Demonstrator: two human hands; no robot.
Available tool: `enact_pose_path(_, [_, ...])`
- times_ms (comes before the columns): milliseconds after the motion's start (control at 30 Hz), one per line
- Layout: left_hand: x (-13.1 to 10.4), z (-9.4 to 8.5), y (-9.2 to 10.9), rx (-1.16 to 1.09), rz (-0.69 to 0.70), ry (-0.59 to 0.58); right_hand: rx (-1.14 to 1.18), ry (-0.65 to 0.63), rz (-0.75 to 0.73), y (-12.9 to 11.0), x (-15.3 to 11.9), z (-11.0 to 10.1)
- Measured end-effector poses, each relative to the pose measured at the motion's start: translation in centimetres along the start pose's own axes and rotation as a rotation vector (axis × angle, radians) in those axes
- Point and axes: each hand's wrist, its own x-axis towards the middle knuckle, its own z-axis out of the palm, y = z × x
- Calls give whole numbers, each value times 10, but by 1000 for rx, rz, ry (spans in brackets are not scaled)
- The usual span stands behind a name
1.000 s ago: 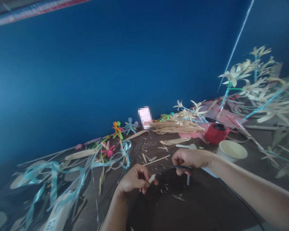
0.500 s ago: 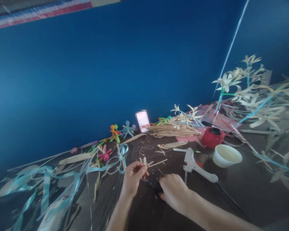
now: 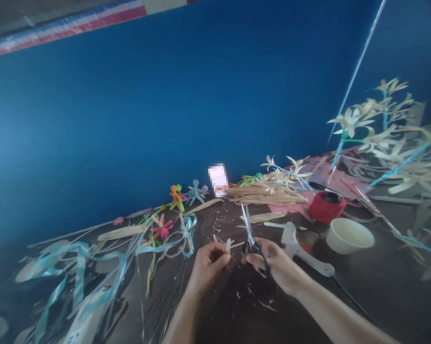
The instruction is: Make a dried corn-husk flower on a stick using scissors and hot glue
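One pair of black-handled metal scissors [image 3: 250, 236], one small pale flat strip [image 3: 228, 245], one white plastic glue gun [image 3: 309, 258], one round white cup [image 3: 339, 244] and one red roll [image 3: 321, 209] were on or above the dark table [image 3: 301, 310]. The left hand [image 3: 211, 265] pinched the strip between thumb and fingers; the right hand [image 3: 278, 265] gripped the scissors, blades slightly parted, pointing toward the table's far edge. The strip stood left of the scissors, apart. The glue gun lay just beside the right hand; dried tan husks [image 3: 265, 195] lined the far edge.
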Motion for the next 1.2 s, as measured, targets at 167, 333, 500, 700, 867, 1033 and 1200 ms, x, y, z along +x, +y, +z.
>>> enact_pose_path(167, [2, 0, 2, 8, 29, -14, -62, -71, 13, -8, 13, 7])
enact_pose_path(333, [1, -4, 6, 45, 62, 33, -167, -225, 19, 5, 20, -8])
enact_pose_path(500, [1, -6, 5, 62, 72, 5, -101, -319, 10, 13, 22, -20])
enact_pose_path(700, [1, -7, 4, 16, 38, -44, -77, -324, 32, 15, 22, -24])
enact_pose_path(867, [1, -7, 2, -44, 1, -40, -78, -314, 53, 15, 21, -21])
enact_pose_path(1033, [1, -7, 1, -84, -20, -41, -83, -318, 43, 17, 22, -20])
enact_pose_path(1200, [1, -6, 1, -117, -31, -40, -87, -319, 34, 18, 22, -20])
